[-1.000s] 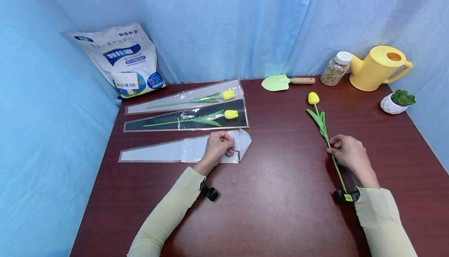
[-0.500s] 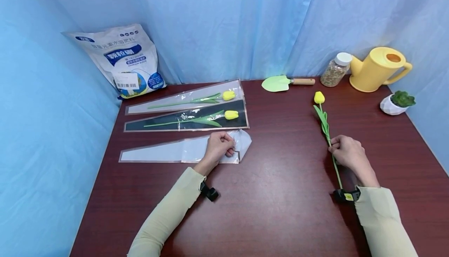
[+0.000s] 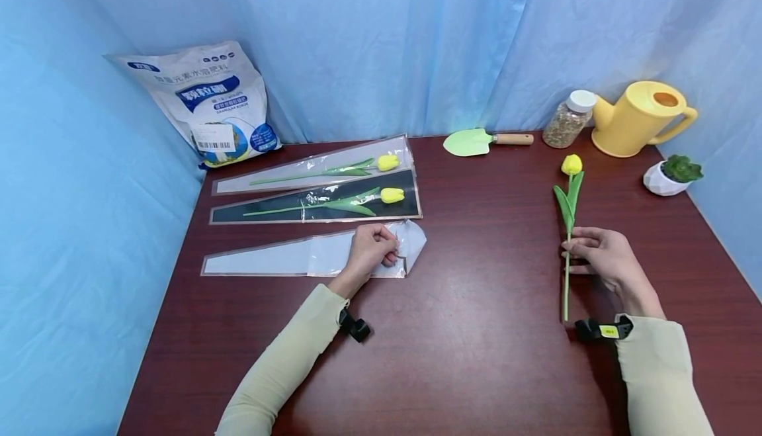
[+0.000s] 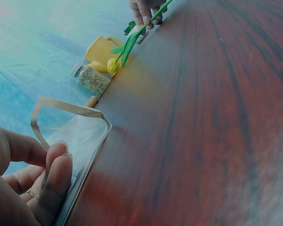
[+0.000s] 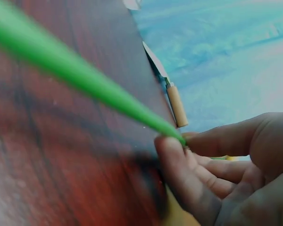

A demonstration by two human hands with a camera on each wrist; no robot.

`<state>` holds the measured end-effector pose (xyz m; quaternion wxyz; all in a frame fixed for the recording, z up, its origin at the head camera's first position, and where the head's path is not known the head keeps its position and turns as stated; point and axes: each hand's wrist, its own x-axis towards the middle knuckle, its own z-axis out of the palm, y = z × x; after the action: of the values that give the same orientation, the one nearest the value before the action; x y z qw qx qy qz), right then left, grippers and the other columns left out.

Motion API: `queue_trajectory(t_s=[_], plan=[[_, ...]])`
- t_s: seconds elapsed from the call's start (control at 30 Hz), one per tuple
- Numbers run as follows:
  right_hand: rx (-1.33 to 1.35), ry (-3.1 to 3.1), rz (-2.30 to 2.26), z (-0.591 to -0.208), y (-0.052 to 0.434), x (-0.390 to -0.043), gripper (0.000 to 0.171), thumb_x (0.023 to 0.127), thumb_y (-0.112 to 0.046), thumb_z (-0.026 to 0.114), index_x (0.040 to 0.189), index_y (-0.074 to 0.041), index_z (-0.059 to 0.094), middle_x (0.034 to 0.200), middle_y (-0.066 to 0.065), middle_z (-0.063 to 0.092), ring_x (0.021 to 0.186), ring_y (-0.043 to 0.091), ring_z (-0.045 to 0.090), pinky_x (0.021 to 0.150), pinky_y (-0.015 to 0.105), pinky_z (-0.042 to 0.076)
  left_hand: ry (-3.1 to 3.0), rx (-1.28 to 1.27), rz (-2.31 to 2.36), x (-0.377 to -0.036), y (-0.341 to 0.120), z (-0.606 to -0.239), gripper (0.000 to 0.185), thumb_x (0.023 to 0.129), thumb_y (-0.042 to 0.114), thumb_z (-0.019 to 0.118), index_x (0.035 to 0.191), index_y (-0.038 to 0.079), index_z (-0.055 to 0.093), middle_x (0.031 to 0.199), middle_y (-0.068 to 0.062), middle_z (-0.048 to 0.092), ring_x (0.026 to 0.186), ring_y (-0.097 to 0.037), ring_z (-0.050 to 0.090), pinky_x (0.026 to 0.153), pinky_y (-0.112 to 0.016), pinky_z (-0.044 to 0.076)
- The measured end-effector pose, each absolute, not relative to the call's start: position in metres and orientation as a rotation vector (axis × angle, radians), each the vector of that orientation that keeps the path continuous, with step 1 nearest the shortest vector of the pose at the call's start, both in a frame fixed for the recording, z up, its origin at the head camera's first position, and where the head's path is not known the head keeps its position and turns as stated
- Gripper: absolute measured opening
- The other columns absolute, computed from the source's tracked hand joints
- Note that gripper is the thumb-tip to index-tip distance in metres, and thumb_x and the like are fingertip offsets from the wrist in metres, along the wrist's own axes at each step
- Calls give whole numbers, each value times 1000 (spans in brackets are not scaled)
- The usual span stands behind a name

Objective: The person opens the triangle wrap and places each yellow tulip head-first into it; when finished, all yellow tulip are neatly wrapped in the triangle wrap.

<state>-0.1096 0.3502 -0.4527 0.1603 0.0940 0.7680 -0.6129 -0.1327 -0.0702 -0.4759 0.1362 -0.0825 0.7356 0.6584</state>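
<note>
My left hand [image 3: 370, 251] pinches the upper layer of a long tapered flower sleeve [image 3: 256, 261] near its wide right end. In the left wrist view the sleeve's mouth [image 4: 68, 107] gapes beyond the fingertips. On the right, my right hand [image 3: 604, 261] pinches a yellow tulip [image 3: 571, 165] by its green stem [image 3: 566, 290], below the leaves, bloom pointing away from me. Close up in the right wrist view, thumb and forefinger meet on the stem [image 5: 92, 84]. Behind the left hand lie two filled sleeves, a dark one [image 3: 280, 211] and a pale one [image 3: 238, 184], each with a yellow tulip inside.
A fertilizer bag [image 3: 208, 105] leans at the back left. Along the back edge are a green trowel [image 3: 470, 142], a jar of granules [image 3: 565, 122] and a yellow watering can [image 3: 637, 118]. A potted succulent [image 3: 667, 178] stands at the right. Blue curtains surround the table.
The tulip has swung from leaning left to nearly straight, its bloom moving right. My right hand has shifted slightly right and its fingers have spread. The left hand stays on the sleeve.
</note>
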Motion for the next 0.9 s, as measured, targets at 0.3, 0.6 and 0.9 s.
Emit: queue_trajectory(t_s=[0.3, 0.6, 0.9], plan=[[192, 1623, -2325, -461, 354, -111, 23, 98, 8, 50, 119, -1, 46, 94, 4, 76, 87, 16, 76, 70, 36, 65, 2146, -242, 1887, -133, -70, -477, 4, 86, -3, 65, 83, -5, 68, 56, 3, 62, 44, -7, 58, 42, -20, 50], [74, 1217, -2566, -466, 345, -120, 30, 101, 13, 36, 116, -2, 57, 97, 15, 71, 93, 27, 74, 78, 46, 64, 2156, -204, 1913, -131, -71, -475, 9, 84, -5, 63, 77, -1, 67, 55, 3, 62, 43, -6, 58, 42, -20, 51], [139, 1003, -2758, -463, 333, -127, 28, 101, 12, 38, 107, -1, 62, 92, 18, 72, 87, 32, 74, 76, 53, 63, 2146, -211, 1911, -132, -70, -477, 5, 84, -6, 62, 83, -8, 66, 54, 4, 60, 43, -6, 57, 42, -20, 50]])
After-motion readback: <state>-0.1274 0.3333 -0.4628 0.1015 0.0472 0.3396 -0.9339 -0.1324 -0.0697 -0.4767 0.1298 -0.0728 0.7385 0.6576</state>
